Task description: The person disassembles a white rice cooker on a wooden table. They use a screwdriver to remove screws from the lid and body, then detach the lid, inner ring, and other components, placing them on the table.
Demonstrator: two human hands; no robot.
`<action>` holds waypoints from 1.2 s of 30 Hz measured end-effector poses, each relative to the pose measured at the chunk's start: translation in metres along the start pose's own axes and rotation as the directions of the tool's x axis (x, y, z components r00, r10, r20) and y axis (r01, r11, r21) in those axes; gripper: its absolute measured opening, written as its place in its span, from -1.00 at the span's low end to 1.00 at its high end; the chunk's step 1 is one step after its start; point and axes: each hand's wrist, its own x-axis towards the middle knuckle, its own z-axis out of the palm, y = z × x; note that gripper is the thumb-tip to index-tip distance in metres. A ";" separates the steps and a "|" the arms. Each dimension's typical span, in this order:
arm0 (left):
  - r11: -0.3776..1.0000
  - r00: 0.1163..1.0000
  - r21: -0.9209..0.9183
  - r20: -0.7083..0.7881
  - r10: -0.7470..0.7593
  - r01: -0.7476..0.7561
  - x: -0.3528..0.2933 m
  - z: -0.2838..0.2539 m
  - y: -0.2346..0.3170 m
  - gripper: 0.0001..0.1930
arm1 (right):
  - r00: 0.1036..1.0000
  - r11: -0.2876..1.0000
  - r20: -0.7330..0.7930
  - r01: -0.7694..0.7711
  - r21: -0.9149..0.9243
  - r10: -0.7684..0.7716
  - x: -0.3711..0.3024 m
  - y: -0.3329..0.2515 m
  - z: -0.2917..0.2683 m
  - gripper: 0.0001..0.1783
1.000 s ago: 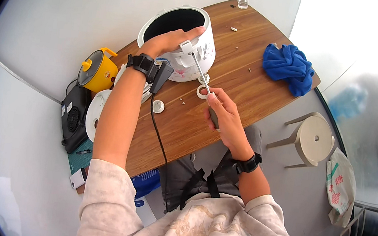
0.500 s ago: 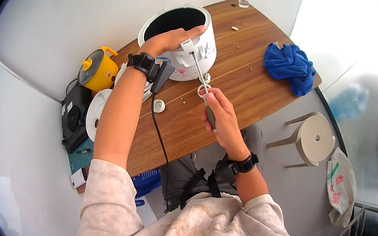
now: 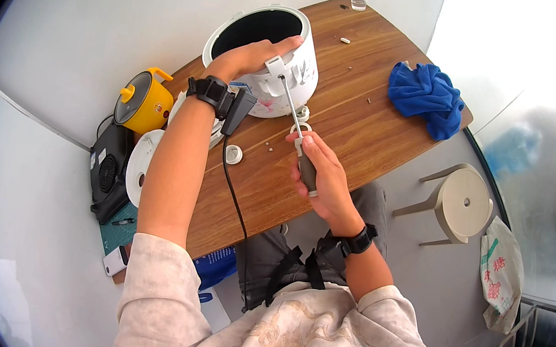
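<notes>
A white rice cooker body with a floral print stands without its lid at the table's back edge, its dark inside facing up. My left hand grips its near rim, index finger stretched along the edge and thumb hidden. Beside that hand a white plastic latch piece sticks out from the cooker's side. In my right hand is a screwdriver with a grey handle, fingers closed round it. The metal shaft slants up and away, its tip touching the area just under the latch piece.
White plastic rings and small bits lie on the wooden table. At left are a yellow electric pot, a black hotplate and white round parts. A blue cloth and a clear cup lie farther right; a stool stands on the floor.
My right hand has shifted slightly, its fingers changing position around the screwdriver handle. The tip stays at the same spot, and my left hand keeps its hold on the cooker.
</notes>
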 end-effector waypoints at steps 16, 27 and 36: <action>0.992 0.992 0.117 -0.112 0.050 -0.037 0.004 0.004 -0.010 0.00 | 0.992 0.965 0.123 -0.062 0.255 0.031 -0.001 -0.003 0.013 -0.67; 0.994 0.997 0.099 -0.063 0.052 -0.045 0.008 0.003 -0.009 0.00 | 0.935 0.679 -0.035 0.230 -0.697 -0.352 0.005 -0.012 -0.003 -0.72; 0.998 1.000 0.066 -0.019 -0.016 0.017 0.006 -0.001 -0.008 0.03 | 0.669 -0.275 0.196 -0.013 -0.961 -0.717 0.004 -0.009 -0.011 -0.48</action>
